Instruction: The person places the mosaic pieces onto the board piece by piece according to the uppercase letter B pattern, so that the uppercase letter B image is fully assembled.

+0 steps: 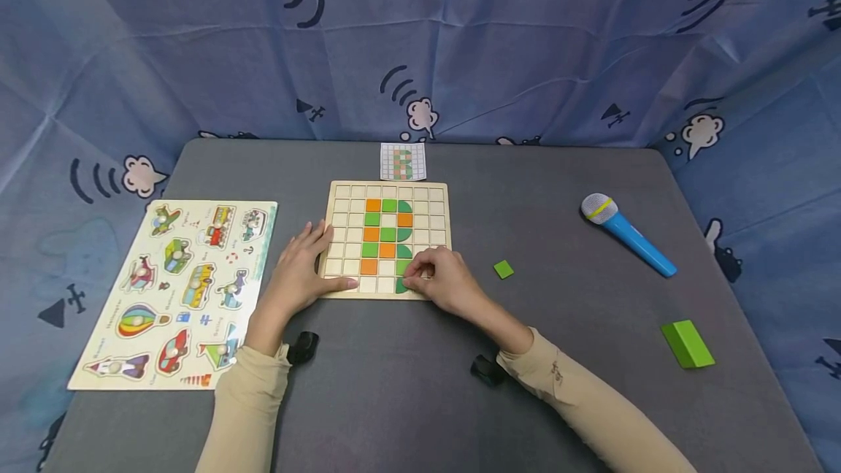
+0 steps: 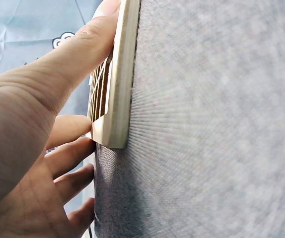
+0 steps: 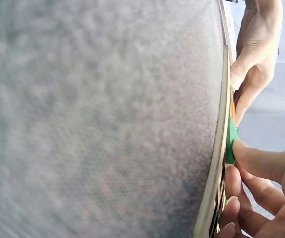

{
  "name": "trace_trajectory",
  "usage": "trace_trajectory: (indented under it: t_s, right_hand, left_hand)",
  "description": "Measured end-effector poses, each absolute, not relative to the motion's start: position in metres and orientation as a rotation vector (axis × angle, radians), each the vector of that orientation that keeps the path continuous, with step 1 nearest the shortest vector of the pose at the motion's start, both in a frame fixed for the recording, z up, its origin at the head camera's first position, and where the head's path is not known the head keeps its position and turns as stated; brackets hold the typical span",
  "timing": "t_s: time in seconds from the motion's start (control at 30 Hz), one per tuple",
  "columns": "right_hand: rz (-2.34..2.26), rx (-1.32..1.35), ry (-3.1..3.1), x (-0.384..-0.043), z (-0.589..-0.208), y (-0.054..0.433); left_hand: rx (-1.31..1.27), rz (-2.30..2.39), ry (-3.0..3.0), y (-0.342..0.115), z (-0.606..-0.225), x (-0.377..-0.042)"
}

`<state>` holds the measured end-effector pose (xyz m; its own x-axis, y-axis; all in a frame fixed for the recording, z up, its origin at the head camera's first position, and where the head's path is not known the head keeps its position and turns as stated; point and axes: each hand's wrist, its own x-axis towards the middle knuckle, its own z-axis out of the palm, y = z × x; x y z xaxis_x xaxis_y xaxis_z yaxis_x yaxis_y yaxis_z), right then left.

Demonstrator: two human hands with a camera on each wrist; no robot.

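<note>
A wooden grid board (image 1: pixel 342 266) lies flat on the table, with orange, green and dark green rounded tiles set in its middle columns. My left hand (image 1: pixel 298 268) rests at the board's left front corner, fingers extended along the side and thumb over the front rim. In the left wrist view the thumb lies across the board's wooden edge (image 2: pixel 120 99). With thumb and fingers my right hand (image 1: pixel 447 279) pinches a dark green rounded tile (image 3: pixel 231 139) at the front row. That tile stands tilted over its cell, and the hand covers the cells to its right.
Behind the board lies a small pattern card (image 1: pixel 404 161). A vehicle picture puzzle (image 1: pixel 177 290) is at the left. On the right are a loose green square tile (image 1: pixel 503 269), a blue toy microphone (image 1: pixel 631 236) and a green block (image 1: pixel 687 344). A patterned cloth (image 1: pixel 525 42) hangs behind.
</note>
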<state>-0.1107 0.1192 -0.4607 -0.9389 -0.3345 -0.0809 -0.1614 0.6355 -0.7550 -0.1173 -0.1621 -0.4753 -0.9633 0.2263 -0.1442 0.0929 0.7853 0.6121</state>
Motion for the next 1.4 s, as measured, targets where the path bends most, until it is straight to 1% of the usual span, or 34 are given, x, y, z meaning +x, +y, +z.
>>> trace_trajectory:
  t_s: [0.5,0.77,1.07,1.4]
  right_hand:
    - [-1.156,-0.462,2.636,-0.118,-0.462,0.117]
    - [-1.179,-0.507,2.601,-0.117,-0.459,0.128]
    - [-1.090,-0.552,2.595,-0.115,-0.456,0.162]
    - [-0.948,-0.450,2.619,-0.114,-0.453,0.205]
  left_hand:
    - [0.257,0.932,2.761,-0.162,-0.474,-0.117]
    - [0.256,0.932,2.764,-0.162,-0.475,-0.117]
    - [0.255,0.934,2.757,-0.162,-0.475,-0.117]
    - [0.261,0.931,2.767,-0.161,-0.474,-0.116]
